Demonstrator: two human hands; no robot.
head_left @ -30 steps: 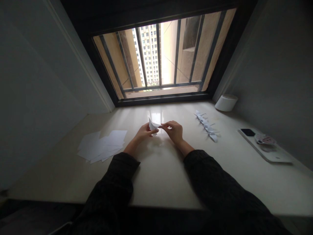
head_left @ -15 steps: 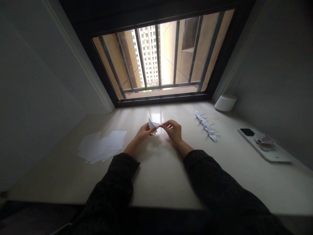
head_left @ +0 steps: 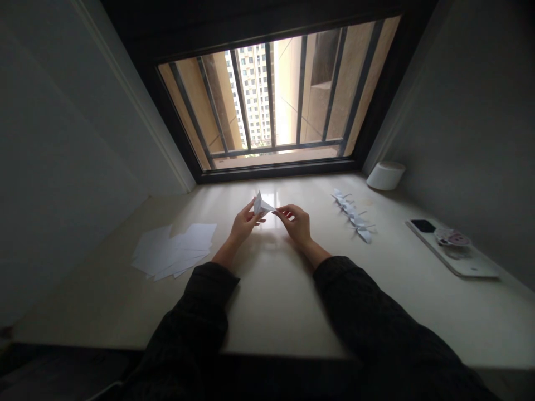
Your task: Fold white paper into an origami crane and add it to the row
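Note:
A small piece of folded white paper [head_left: 259,204] is held between my two hands above the middle of the counter, one pointed flap standing up. My left hand [head_left: 243,224] grips its left side, thumb in front and fingers partly hidden behind. The fingertips of my right hand [head_left: 296,224] pinch a thin point at the paper's right end. To the right lies a row of several folded paper cranes [head_left: 351,214]. Loose white paper sheets [head_left: 179,250] lie overlapping on the left.
A pale counter [head_left: 267,312] runs up to a barred window [head_left: 267,106]. Near the right wall stand a white rounded container [head_left: 385,175] and a phone [head_left: 472,264] with a round grip on its back. Walls close in on both sides.
The folded paper has turned in my hands, and its pointed flap now stands higher and shows wider. My left hand has shifted slightly; my right hand stays nearly in place.

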